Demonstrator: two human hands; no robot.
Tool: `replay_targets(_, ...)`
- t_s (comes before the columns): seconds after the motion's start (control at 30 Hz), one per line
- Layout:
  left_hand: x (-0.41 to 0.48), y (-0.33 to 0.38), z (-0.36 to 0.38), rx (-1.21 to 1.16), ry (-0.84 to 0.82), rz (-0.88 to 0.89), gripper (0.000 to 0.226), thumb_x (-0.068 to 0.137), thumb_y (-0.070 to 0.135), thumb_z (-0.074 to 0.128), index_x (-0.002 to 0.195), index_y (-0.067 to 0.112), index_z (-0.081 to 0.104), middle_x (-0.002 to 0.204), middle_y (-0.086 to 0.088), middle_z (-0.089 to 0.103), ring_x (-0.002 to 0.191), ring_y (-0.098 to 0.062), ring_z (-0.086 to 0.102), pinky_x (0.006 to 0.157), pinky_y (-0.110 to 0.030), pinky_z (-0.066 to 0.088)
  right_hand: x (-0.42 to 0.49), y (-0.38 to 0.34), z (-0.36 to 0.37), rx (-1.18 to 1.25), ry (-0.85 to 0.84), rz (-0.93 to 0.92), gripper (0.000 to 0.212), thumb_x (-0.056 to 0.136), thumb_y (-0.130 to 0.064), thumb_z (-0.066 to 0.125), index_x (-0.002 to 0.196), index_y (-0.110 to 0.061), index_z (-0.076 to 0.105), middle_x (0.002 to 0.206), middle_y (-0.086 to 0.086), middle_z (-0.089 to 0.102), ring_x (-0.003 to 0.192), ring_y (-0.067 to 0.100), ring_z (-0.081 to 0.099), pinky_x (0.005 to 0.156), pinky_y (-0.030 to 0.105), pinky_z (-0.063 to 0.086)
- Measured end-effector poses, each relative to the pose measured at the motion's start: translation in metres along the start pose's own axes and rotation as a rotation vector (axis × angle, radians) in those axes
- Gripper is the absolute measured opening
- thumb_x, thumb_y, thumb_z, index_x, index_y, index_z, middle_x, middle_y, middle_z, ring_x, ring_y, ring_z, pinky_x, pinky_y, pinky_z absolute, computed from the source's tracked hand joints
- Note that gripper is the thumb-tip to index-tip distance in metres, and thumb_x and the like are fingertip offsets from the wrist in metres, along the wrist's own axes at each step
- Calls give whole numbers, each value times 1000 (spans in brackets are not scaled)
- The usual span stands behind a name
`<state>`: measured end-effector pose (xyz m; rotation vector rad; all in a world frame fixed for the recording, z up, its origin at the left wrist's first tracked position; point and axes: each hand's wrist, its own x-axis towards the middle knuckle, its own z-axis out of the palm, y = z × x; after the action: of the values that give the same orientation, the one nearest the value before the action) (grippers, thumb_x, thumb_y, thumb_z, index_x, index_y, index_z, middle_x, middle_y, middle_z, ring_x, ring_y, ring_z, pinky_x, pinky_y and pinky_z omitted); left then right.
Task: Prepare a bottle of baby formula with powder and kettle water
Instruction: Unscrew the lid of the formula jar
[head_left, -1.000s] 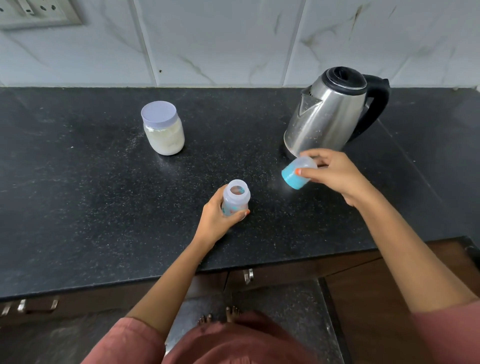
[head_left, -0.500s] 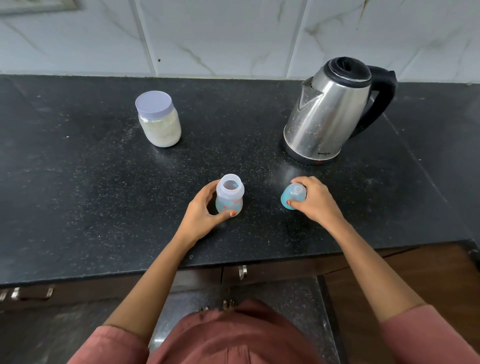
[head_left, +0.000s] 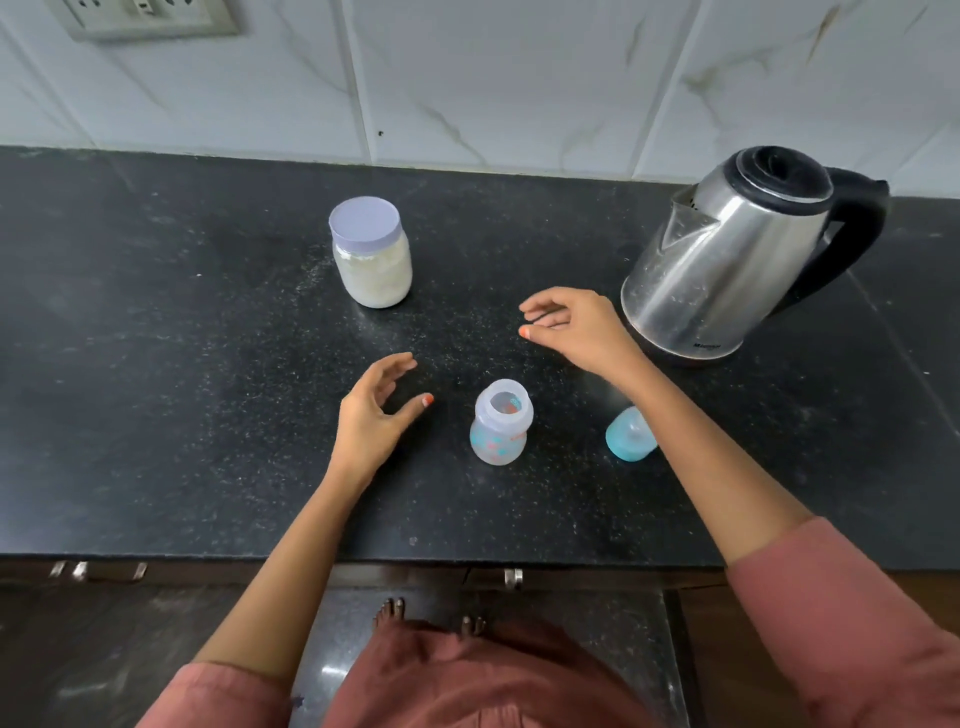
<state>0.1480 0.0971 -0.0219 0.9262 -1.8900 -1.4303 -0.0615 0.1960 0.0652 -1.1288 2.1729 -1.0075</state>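
A small clear baby bottle (head_left: 500, 422) with blue and orange print stands uncapped on the black counter (head_left: 208, 415). Its blue cap with clear cover (head_left: 629, 434) lies to its right, partly under my right forearm. My left hand (head_left: 375, 410) hovers open just left of the bottle, not touching it. My right hand (head_left: 571, 325) is open above the counter, between the powder jar (head_left: 371, 252) and the steel kettle (head_left: 737, 260). The jar holds pale powder and has a lilac lid on. The kettle's black lid is closed.
A tiled wall runs behind the counter, with a socket plate (head_left: 150, 18) at top left. The counter's front edge runs below the bottle, with drawer handles (head_left: 511, 577) under it. Bare counter lies to the left of the jar.
My left hand let go of the bottle and moved left. My right hand set the cap down beside the bottle and rose toward the jar. The view shifted left.
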Motion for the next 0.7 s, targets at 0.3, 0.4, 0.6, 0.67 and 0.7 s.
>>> replay_targets(0.3,99,-8,-39,32,162,-54,70,71,8,77,130,14,39,133,-2,46,118,-14,47,99,-27,40,102,-42,46,-29,-160,10,53,77,-18,72,125,-11,51,124,9,57,109,19,56,89,23,44)
replay_targets(0.4,131,-14,-50,49,100,-44,83,67,10,80,134,14,31,138,-5,39,120,-14,44,97,-24,38,127,-52,64,-59,-210,31,73,74,-19,75,137,-12,38,138,9,46,122,22,48,100,32,42)
replay_targets(0.6,168,-15,-63,0,-110,-76,93,63,7,82,138,19,29,136,1,43,119,-12,46,97,-28,42,150,-66,93,-20,-310,38,91,68,-12,78,142,-14,25,146,7,36,132,23,37,108,39,34)
replay_targets(0.67,172,-16,-64,14,-113,-70,92,62,9,83,138,20,31,134,3,46,117,-11,47,95,-27,42,153,-67,98,-17,-294,47,93,65,-12,80,141,-14,26,144,7,39,131,23,39,108,41,35)
replay_targets(0.7,172,-15,-65,22,-102,-67,92,62,10,83,138,20,32,132,5,46,115,-9,47,94,-25,41,154,-67,99,-19,-285,46,93,64,-12,81,141,-14,28,143,7,40,130,23,40,108,41,35)
